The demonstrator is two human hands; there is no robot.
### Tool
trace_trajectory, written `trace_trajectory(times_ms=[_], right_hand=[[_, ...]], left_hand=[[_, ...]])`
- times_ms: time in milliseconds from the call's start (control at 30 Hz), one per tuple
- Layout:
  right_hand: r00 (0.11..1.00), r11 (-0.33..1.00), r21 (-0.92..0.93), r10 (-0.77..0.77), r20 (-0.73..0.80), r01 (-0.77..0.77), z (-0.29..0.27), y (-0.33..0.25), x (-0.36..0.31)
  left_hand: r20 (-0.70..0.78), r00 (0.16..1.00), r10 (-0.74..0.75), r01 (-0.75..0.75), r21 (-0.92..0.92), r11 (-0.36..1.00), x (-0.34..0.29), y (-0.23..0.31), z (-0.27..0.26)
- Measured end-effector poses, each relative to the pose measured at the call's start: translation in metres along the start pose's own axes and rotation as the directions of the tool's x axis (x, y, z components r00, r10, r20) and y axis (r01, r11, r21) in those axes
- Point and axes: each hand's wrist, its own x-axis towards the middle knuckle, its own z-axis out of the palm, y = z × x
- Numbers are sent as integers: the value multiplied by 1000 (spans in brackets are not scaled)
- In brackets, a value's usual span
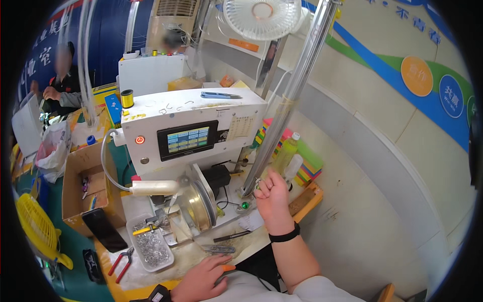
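Low at the front edge of the bench is my left hand (204, 279), its fingers bent around a thin orange piece (229, 268) that shows between thumb and forefinger; its kind is unclear. My right hand (274, 194) is raised beside a metal post, fingers curled in; whatever they hold, if anything, is hidden. Ahead stands a white machine (146, 121) with a lit screen (187, 139) and a round brass-coloured drum (197, 206). A white tray (168, 261) of small metal pieces lies left of my left hand. Beyond that hand are a grey utility knife (219, 248) and a dark slim tool (232, 236).
Red-handled pliers (121, 265) and a black phone (104, 230) lie left of the tray, near a cardboard box (73, 201) and a yellow fan (37, 224). The clear post (282, 116) rises by bottles (287, 151). Another person (65, 85) sits at far left.
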Motion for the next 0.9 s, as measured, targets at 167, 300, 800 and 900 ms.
trace_trajectory(times_ms=[167, 300, 800, 900], right_hand=[[1000, 1000, -4, -2, -20, 2, -16, 24, 5], [997, 990, 121, 75, 12, -76, -25, 36, 6], [974, 943, 249, 197, 115, -220, -18, 62, -18], [985, 959, 229, 163, 48, -170, -3, 71, -30]], left_hand=[[40, 998, -38, 38, 2, 999, 1, -3, 2], [117, 992, -38, 30, 64, 998, 6, -2, 0], [-197, 949, -247, 194, -256, 947, 19, -5, -39], [-332, 864, -379, 147, -554, 820, 31, -6, -42]])
